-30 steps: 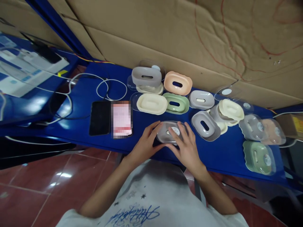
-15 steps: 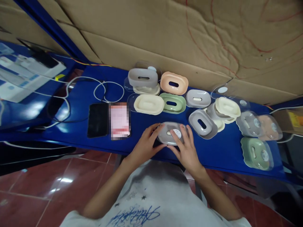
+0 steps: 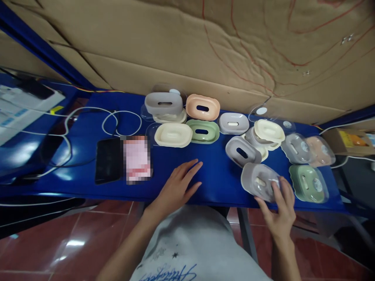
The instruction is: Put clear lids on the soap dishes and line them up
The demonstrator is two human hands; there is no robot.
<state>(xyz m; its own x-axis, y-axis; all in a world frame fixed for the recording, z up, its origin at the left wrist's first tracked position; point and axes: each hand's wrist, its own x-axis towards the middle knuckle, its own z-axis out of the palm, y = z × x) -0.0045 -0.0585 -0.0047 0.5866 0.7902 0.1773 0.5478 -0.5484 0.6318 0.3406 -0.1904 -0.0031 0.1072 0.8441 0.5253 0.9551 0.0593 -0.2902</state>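
Note:
My right hand [image 3: 280,205] grips the right end of a grey soap dish [image 3: 258,180] under a clear lid. The dish is tilted near the table's front edge, with its pale oval insert showing through the lid. Over the blue table, my left hand [image 3: 180,181] has its fingers stretched out and holds nothing. Just behind the held dish sits an uncovered grey dish with a slot [image 3: 243,151]. To the right of my right hand lies a lidded green soap dish [image 3: 309,185].
Lidded grey [image 3: 297,149] and peach dishes [image 3: 320,151] sit at the right. Along the back are a peach tray [image 3: 202,100], a green tray [image 3: 209,136] and cream trays [image 3: 173,141]. Two phones, one black [image 3: 109,166], lie left near white cables [image 3: 66,128]. Cardboard [image 3: 164,47] stands behind.
My right hand has carried the lidded grey soap dish to the right, off the middle of the table. My left hand has let go of it and stays near its former place.

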